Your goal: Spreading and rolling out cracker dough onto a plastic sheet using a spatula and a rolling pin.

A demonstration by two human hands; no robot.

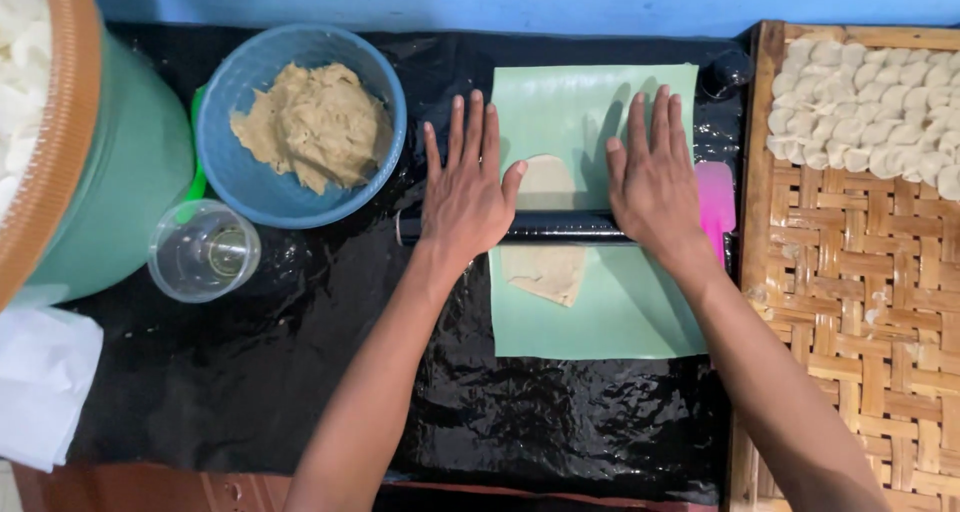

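Forearms reach up from the bottom of the frame to a green sheet [600, 312] laid on a surface covered in glossy black plastic [300, 372]. Both hands lie flat, fingers spread, grip open, palms pressing on a dark rolling pin [565, 228] that crosses the sheet at mid-frame: the left hand [465, 187] at its left part, the right hand [655, 182] at its right. Between them sits a piece of tan dough [545, 272], thin and ragged-edged below the pin, paler and rounded above it; it appears partly flattened, with rolling seemingly unfinished. A pink tool [716, 207] lies just right of the right hand. At left stands a clear plastic cup [204, 250], and beyond it a blue bowl [250, 182] holding a large lump of the same tan dough, suggesting much remains. At upper right, a woven bamboo tray [850, 302] carries rows of pale shaped pieces [870, 102], apparently finished.
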